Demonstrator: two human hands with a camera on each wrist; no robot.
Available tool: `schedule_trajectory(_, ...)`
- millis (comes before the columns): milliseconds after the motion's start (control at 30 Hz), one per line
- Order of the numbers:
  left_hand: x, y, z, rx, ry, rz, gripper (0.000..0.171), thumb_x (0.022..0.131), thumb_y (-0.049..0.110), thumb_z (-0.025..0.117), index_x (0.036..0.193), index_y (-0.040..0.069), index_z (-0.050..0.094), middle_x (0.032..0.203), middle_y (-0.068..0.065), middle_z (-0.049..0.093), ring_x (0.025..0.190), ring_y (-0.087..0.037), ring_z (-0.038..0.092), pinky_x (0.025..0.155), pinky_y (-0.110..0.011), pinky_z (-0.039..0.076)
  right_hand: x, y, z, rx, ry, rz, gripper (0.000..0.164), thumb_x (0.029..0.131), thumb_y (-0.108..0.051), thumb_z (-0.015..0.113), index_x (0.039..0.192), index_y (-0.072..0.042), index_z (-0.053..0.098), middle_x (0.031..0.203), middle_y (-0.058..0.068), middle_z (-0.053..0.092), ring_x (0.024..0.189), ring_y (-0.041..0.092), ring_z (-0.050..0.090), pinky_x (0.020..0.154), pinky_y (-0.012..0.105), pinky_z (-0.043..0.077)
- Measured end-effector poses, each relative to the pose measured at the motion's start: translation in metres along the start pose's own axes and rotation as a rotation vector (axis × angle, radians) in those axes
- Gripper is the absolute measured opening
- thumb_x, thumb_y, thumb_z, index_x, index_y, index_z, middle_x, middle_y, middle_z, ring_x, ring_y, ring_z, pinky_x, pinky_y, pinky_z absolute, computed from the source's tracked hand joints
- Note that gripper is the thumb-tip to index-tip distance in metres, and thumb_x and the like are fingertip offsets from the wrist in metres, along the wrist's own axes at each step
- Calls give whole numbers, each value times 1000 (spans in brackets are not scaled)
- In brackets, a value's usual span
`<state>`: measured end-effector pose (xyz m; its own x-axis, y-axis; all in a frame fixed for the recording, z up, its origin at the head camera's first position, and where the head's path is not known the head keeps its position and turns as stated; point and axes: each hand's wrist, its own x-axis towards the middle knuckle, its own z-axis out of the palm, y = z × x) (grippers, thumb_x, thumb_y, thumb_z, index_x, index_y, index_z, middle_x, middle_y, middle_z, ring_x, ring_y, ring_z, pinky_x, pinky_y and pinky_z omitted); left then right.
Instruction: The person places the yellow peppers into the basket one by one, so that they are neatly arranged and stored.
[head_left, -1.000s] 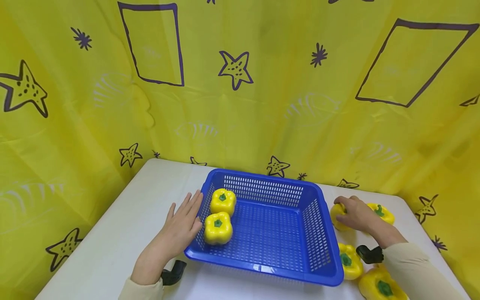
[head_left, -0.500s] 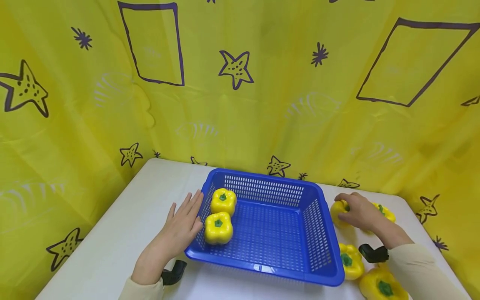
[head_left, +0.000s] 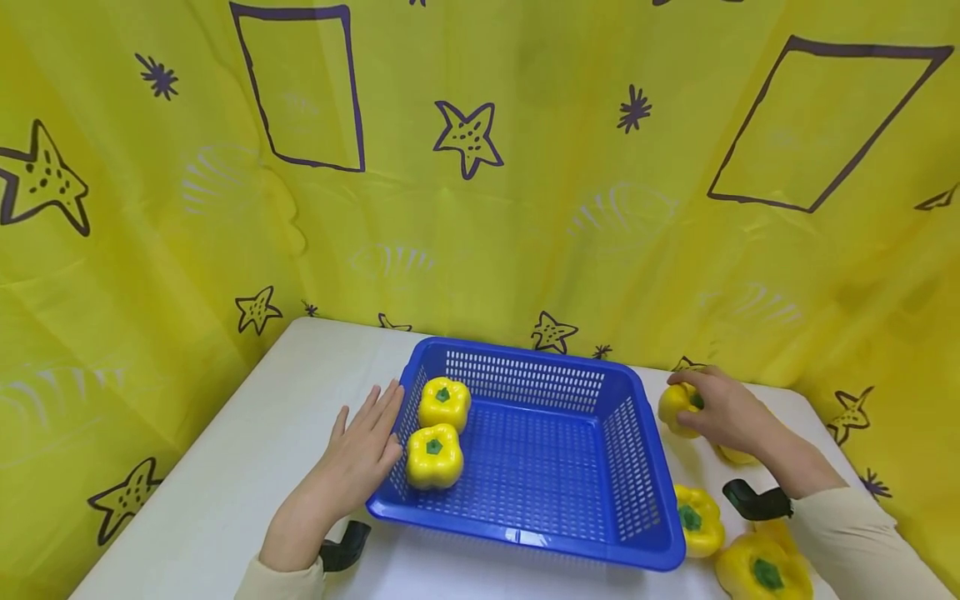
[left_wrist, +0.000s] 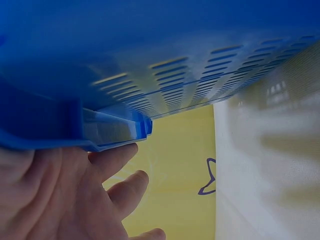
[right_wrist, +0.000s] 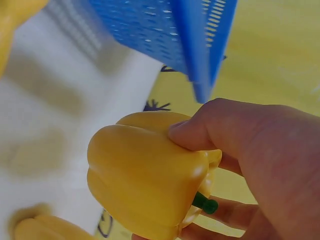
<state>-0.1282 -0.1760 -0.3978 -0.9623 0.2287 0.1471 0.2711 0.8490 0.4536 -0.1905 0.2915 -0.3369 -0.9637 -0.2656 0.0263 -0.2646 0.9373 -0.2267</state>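
Observation:
My right hand point(head_left: 723, 408) grips a yellow bell pepper point(right_wrist: 145, 172) between thumb and fingers, just off the right side of the blue plastic basket point(head_left: 517, 537). The pepper's green stem point(right_wrist: 205, 202) points toward the palm in the right wrist view. With fingers straight, my left hand point(head_left: 356, 467) rests against the basket's left rim; in the left wrist view its fingers point(left_wrist: 130, 192) show below that rim. Inside the basket, at its left end, two yellow peppers stand one behind the other: a front one point(head_left: 435, 456) and a back one point(head_left: 444, 404).
Right of the basket, a yellow pepper point(head_left: 699, 523) sits close by its wall and another point(head_left: 761, 571) lies nearer the front edge. One more pepper point(head_left: 737, 455) is mostly hidden under my right hand. A yellow patterned curtain point(head_left: 472, 225) hangs behind the white table point(head_left: 247, 433).
My right hand has lifted the pepper up from the table, rising slightly with it. The left hand and the basket have stayed in place.

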Motion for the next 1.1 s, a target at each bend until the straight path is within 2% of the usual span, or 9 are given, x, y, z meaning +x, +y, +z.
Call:
schedule_trajectory(233, -1, -1, 1, 5, 0, -5, 62, 98, 19, 42, 157, 6, 25, 165, -11, 22, 153, -38, 18, 118, -71, 7, -2, -10, -12, -27, 36, -34, 48, 81, -16, 72, 125, 1, 61, 121, 36, 55, 97, 44, 59, 81, 59, 53)
schedule_trajectory(767, -1, -1, 2, 12, 1, -6, 63, 98, 20, 43, 157, 6, 25, 165, -10, 22, 153, -37, 17, 118, -70, 7, -3, -45, -34, -38, 94, -95, 46, 82, -18, 75, 125, -3, 63, 124, 29, 57, 102, 42, 59, 83, 57, 55)
schedule_trajectory(1100, -1, -1, 2, 6, 5, 2, 62, 99, 20, 43, 157, 5, 25, 165, -10, 22, 153, -38, 18, 118, -70, 7, 2, -72, -36, -49, 109, -127, 45, 84, -22, 76, 125, -6, 65, 126, 27, 57, 104, 43, 59, 79, 52, 58)
